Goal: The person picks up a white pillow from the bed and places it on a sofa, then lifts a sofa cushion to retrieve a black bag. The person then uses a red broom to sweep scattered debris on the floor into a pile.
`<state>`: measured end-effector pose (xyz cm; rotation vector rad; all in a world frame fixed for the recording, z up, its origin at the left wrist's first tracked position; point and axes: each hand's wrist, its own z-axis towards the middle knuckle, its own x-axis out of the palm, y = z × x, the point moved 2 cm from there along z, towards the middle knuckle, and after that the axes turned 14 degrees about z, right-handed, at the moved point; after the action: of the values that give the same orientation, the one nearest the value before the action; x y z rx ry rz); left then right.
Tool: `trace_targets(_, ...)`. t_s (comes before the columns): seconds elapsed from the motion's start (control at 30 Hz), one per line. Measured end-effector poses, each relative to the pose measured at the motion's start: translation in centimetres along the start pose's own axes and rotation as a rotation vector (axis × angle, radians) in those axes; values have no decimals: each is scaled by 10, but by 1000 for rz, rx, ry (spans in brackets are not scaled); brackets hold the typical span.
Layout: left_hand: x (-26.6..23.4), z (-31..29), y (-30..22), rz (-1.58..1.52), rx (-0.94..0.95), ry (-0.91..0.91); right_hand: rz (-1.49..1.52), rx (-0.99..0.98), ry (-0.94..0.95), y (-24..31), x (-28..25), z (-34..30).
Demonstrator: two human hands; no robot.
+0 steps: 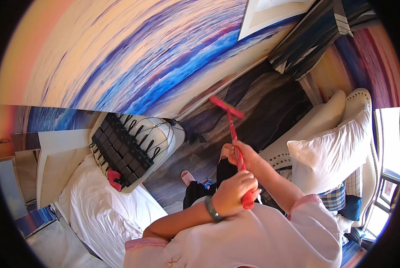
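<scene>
A red T-shaped squeegee is held out in front of my body, its pinkish head pointing away from me above the dark floor. My left hand, with a dark green bangle at the wrist, is wrapped round the red handle near its lower end. Farther up the shaft, my right hand grips the same handle. The squeegee's head appears apart from the wall, though its height above the floor is hard to judge.
To the left, a pale rounded surface bears several black devices with cables, beside a white-sheeted bed. A studded cream sofa with a white pillow stands right. Ahead are a mural wall and dark curtain.
</scene>
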<state>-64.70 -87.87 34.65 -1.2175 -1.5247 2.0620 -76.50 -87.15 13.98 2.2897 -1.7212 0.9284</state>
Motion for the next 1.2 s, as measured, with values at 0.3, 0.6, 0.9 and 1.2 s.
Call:
trace_targets(0.3,16,-45,76,7,-41,-154,-161,-117,-129,-5,-32,84)
trace_targets(0.6,-37,-191,87,-34,17,-97,-84,-79,-149,-150,-74,117)
trace_targets(0.9,-109,-294,26,-76,108,70,-11,-111,-63,-323,-78,44)
trace_targets(1.2,-74,-297,46,-73,241,41,140,-276,75,-291,-84,67)
